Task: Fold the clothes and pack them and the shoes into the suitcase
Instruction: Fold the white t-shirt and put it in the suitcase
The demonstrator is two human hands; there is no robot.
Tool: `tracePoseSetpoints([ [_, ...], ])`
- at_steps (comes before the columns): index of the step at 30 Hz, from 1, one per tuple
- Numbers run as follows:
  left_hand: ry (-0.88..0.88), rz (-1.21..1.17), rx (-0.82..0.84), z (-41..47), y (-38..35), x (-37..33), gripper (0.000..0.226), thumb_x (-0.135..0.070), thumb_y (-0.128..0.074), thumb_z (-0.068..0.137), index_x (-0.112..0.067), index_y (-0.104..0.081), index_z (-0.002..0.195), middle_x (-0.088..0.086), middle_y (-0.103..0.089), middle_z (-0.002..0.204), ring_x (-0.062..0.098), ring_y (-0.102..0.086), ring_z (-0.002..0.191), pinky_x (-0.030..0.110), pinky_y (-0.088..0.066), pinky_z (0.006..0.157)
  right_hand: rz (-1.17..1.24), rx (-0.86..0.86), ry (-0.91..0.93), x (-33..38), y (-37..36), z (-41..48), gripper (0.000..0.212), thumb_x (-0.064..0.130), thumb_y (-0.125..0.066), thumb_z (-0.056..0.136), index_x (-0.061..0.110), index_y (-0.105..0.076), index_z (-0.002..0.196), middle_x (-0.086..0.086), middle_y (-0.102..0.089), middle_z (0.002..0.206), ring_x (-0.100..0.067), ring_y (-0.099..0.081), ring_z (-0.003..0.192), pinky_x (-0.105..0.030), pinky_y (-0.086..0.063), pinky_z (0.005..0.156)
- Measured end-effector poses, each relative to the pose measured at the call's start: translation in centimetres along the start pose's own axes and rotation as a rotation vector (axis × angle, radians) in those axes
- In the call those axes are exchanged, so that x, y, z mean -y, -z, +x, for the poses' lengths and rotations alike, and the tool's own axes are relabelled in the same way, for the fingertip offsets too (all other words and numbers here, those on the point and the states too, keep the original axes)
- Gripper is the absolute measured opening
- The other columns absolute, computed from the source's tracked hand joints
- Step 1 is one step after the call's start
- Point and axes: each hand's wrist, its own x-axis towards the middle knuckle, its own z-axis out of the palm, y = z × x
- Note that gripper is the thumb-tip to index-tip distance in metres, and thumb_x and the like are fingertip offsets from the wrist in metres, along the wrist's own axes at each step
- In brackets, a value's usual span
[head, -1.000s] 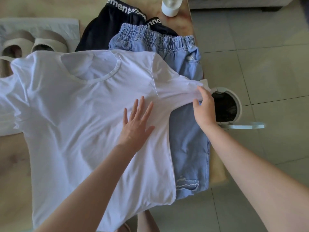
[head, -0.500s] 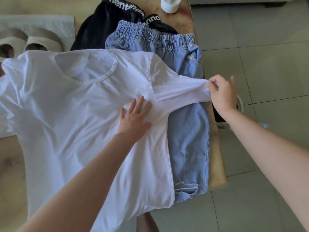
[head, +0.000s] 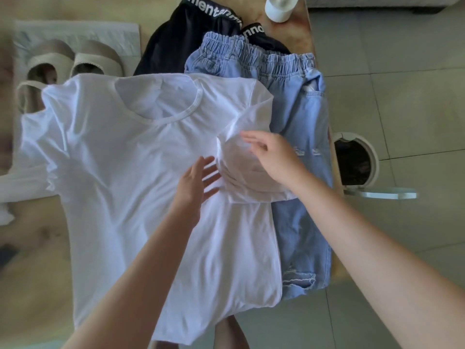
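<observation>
On table [head: 37, 260], L hand [head: 196, 180] & R hand [head: 274, 157] grips apart on tee [head: 120, 172]; waistband [head: 211, 12] reads "ement".

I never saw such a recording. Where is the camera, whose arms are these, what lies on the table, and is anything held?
No machine here: a person works with bare hands, and the camera sits on the person's head, looking down, so both arms enter from below. On the table lie a white T-shirt, blue jeans partly under it, a black garment behind them and sandals at far left. The left hand rests flat on the T-shirt. The right hand is over the sleeve, folded onto the T-shirt; blur hides whether it pinches it.
</observation>
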Motion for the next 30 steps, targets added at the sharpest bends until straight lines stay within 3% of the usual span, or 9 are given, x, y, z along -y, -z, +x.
tracePoseSetpoints([
  [4,0.014,0.049,-0.072,-0.2,2.2,1.3,0.025,-0.016,-0.042,0.101,-0.011,-0.056,0.122,0.006,-0.066,0.109,0.019,-0.064,0.096,0.034,-0.052,0.083,-0.22,-0.104,-0.136,-4.4,0.6,-1.5,0.036,0.027,-0.067,0.088,0.018,-0.061,0.123,-0.001,-0.065,0.118,-0.018,-0.059,0.11,-0.036,-0.046,0.096],
  [7,0.039,0.05,-0.032,-0.5,2.9,1.3,0.026,-0.014,-0.04,0.101,-0.009,-0.055,0.122,0.008,-0.066,0.108,0.022,-0.064,0.097,0.034,-0.052,0.084,-0.452,-0.07,-0.136,-7.2,0.8,-3.2,0.042,0.025,-0.075,0.081,0.017,-0.063,0.12,-0.001,-0.063,0.115,-0.023,-0.051,0.113,-0.026,-0.038,0.091],
  [9,0.056,0.046,-0.012,-0.7,2.9,1.2,0.027,-0.015,-0.04,0.101,-0.009,-0.056,0.122,0.009,-0.066,0.11,0.022,-0.064,0.098,0.035,-0.051,0.086,-0.556,-0.142,-0.068,-7.7,0.7,-3.7,0.026,0.025,-0.077,0.078,0.017,-0.07,0.101,0.0,-0.066,0.102,-0.025,-0.052,0.106,-0.024,-0.031,0.085],
  [12,0.07,0.058,0.013,-1.1,3.1,1.1,0.027,-0.016,-0.039,0.102,-0.009,-0.056,0.123,0.009,-0.067,0.112,0.023,-0.064,0.101,0.037,-0.051,0.089,-0.679,-0.196,0.035,-7.9,0.0,-4.0,0.015,0.025,-0.08,0.074,0.017,-0.069,0.079,0.0,-0.067,0.087,-0.026,-0.055,0.098,-0.033,-0.027,0.101],
  [16,0.082,0.07,0.035,-1.6,3.6,1.1,0.027,-0.017,-0.039,0.102,-0.011,-0.056,0.121,0.008,-0.068,0.11,0.021,-0.065,0.1,0.038,-0.051,0.088,-0.649,-0.243,-0.037,-8.2,-0.2,-4.2,0.039,0.017,-0.079,0.075,0.015,-0.061,0.109,-0.005,-0.061,0.102,-0.029,-0.05,0.1,-0.039,-0.037,0.093],
  [18,0.089,0.071,0.032,-1.8,4.0,1.1,0.026,-0.017,-0.039,0.102,-0.011,-0.057,0.12,0.007,-0.068,0.108,0.021,-0.065,0.1,0.038,-0.051,0.089,-0.688,-0.299,-0.032,-9.0,-0.2,-3.9,0.032,0.018,-0.081,0.072,0.014,-0.069,0.101,-0.008,-0.059,0.106,-0.035,-0.045,0.102,-0.041,-0.039,0.088],
  [21,0.099,0.079,0.018,-2.0,4.8,1.2,0.026,-0.016,-0.038,0.102,-0.011,-0.057,0.119,0.007,-0.068,0.107,0.021,-0.065,0.1,0.036,-0.051,0.088,-0.646,-0.374,-0.012,-9.5,-0.6,-4.1,0.012,0.017,-0.081,0.071,0.012,-0.071,0.077,-0.007,-0.064,0.104,-0.038,-0.047,0.103,-0.044,-0.039,0.088],
  [26,0.116,0.095,0.02,-2.4,5.8,1.0,0.026,-0.015,-0.039,0.102,-0.012,-0.058,0.119,0.008,-0.068,0.109,0.022,-0.065,0.101,0.036,-0.051,0.088,-0.487,-0.418,0.082,-6.6,-1.8,-5.7,0.013,0.032,-0.065,0.078,0.02,-0.063,0.073,0.004,-0.065,0.074,-0.023,-0.058,0.081,-0.047,-0.038,0.094],
  [30,0.133,0.047,0.037,-2.7,6.6,0.5,0.027,-0.021,-0.04,0.102,-0.013,-0.06,0.118,0.008,-0.069,0.112,0.023,-0.066,0.101,0.039,-0.053,0.088,0.077,-0.298,-0.047,-1.0,-5.3,-8.4,0.011,0.019,-0.066,0.084,0.019,-0.06,0.074,0.01,-0.058,0.063,-0.008,-0.056,0.066,-0.033,-0.043,0.067],
])
